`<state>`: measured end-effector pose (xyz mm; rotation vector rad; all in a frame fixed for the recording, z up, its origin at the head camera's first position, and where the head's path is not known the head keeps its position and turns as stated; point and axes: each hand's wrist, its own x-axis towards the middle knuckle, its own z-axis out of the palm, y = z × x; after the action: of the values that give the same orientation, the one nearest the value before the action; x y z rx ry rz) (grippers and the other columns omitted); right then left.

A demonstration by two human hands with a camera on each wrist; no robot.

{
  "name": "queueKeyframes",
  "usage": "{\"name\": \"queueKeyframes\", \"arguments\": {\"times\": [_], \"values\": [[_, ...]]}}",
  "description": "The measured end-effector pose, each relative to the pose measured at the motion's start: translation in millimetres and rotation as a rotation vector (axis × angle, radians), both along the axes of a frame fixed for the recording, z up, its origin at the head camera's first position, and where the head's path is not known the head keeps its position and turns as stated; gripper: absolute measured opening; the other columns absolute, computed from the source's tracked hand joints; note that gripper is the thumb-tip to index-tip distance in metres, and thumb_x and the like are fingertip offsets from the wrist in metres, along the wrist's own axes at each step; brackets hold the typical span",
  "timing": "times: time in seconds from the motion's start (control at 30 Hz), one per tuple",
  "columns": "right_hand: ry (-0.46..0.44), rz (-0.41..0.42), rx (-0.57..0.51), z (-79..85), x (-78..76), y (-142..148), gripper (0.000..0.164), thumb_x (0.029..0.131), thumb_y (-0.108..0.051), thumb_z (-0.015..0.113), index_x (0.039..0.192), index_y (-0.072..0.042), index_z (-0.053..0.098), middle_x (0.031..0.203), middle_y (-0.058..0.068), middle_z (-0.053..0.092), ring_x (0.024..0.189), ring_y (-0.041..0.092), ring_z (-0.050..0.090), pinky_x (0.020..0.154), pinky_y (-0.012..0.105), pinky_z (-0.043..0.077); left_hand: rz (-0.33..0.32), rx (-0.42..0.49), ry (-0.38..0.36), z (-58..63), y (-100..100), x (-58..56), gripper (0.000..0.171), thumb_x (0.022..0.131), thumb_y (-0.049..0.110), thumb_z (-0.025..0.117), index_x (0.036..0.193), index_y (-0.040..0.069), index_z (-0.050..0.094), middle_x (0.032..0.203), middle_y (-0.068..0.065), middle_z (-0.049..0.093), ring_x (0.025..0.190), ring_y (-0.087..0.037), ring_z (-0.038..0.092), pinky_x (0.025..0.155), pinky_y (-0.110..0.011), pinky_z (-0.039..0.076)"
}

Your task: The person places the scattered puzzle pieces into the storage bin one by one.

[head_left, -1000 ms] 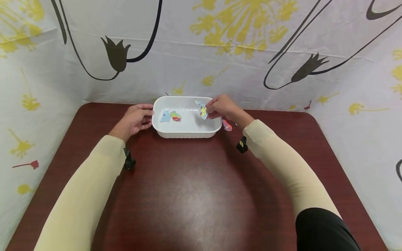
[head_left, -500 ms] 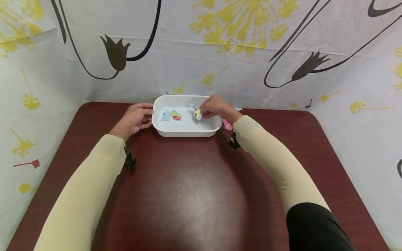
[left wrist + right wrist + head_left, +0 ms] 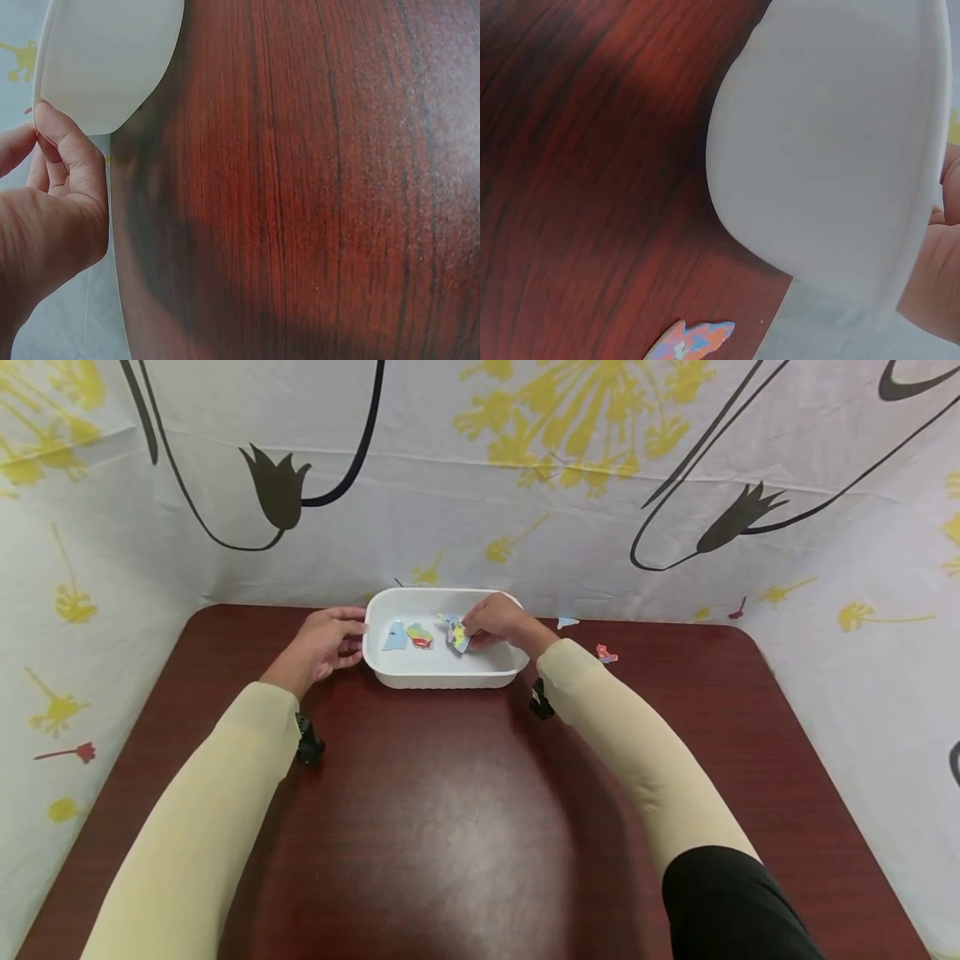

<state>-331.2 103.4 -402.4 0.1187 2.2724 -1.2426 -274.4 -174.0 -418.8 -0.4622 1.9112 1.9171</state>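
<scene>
A white plastic basin (image 3: 450, 681) stands near the far side of the table. My left hand (image 3: 326, 639) holds its left end; in the left wrist view the thumb and fingers (image 3: 64, 139) pinch the rim. Inside the basin, toward its right half, my right hand (image 3: 498, 620) pinches a yellow, purple and light-blue paper cutout (image 3: 458, 636) low over the bottom. To the left of it lie a light-blue piece (image 3: 395, 636) and a green, yellow and red piece (image 3: 420, 637). The basin's wall mostly hides my right hand (image 3: 937, 277) in the right wrist view.
On the dark red wooden table (image 3: 420, 827), right of the basin, are a light-blue scrap (image 3: 567, 622) and a red piece (image 3: 606, 654). The right wrist view has an orange and blue piece (image 3: 694, 342) on the table. A patterned white cloth (image 3: 420, 518) hangs behind.
My right hand has moved left inside the basin with the paper cutout. Pieces on the table at the right have come out from behind the arm. The left hand has stayed in place.
</scene>
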Motion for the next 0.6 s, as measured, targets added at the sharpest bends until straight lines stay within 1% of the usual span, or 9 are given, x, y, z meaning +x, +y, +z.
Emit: {"name": "queueKeyframes", "arguments": {"times": [0.13, 0.23, 0.33, 0.43, 0.6], "values": [[0.025, 0.011, 0.015, -2.7, 1.4, -4, 0.019, 0.085, 0.002, 0.068, 0.103, 0.006, 0.07, 0.089, 0.017, 0.072, 0.063, 0.019, 0.069, 0.066, 0.032, 0.059, -0.001, 0.0, 0.002, 0.7, 0, 0.6, 0.042, 0.099, 0.019, 0.058, 0.14, 0.019, 0.051, 0.124, -0.007, 0.054, 0.083, -0.015, 0.058, 0.075, -0.027, 0.055], [0.026, 0.033, 0.037, -4.8, 3.2, -8, 0.018, 0.084, 0.002, 0.067, 0.102, 0.007, 0.07, 0.088, 0.017, 0.071, 0.061, 0.018, 0.069, 0.067, 0.034, 0.059, 0.001, 0.005, 0.001, 0.2, 1, 0.1, 0.041, 0.099, 0.019, 0.058, 0.139, 0.019, 0.051, 0.122, -0.007, 0.055, 0.081, -0.014, 0.057, 0.072, -0.026, 0.055], [0.011, 0.047, 0.044, -8.1, 3.3, -12, 0.02, 0.084, 0.001, 0.067, 0.103, 0.007, 0.069, 0.088, 0.017, 0.071, 0.062, 0.018, 0.069, 0.072, 0.035, 0.059, 0.004, 0.001, 0.0, -0.7, 1, 0.1, 0.04, 0.099, 0.019, 0.057, 0.139, 0.019, 0.051, 0.123, -0.007, 0.054, 0.081, -0.014, 0.057, 0.069, -0.025, 0.055], [0.006, 0.039, 0.038, -9.3, 3.5, -16, 0.02, 0.084, 0.002, 0.067, 0.103, 0.007, 0.069, 0.085, 0.016, 0.07, 0.063, 0.019, 0.069, 0.075, 0.037, 0.059, 0.0, -0.001, 0.0, -1.3, 0, 0.1, 0.041, 0.099, 0.019, 0.056, 0.14, 0.019, 0.051, 0.125, -0.008, 0.054, 0.081, -0.014, 0.057, 0.073, -0.026, 0.055], [-0.006, 0.007, 0.019, -11.5, 1.5, -20, 0.02, 0.084, 0.003, 0.067, 0.104, 0.008, 0.068, 0.086, 0.017, 0.07, 0.063, 0.02, 0.069, 0.077, 0.037, 0.058, -0.002, -0.008, -0.001, -1.8, -1, -0.5, 0.041, 0.099, 0.019, 0.057, 0.139, 0.02, 0.051, 0.124, -0.007, 0.054, 0.08, -0.014, 0.057, 0.08, -0.03, 0.055]]}}
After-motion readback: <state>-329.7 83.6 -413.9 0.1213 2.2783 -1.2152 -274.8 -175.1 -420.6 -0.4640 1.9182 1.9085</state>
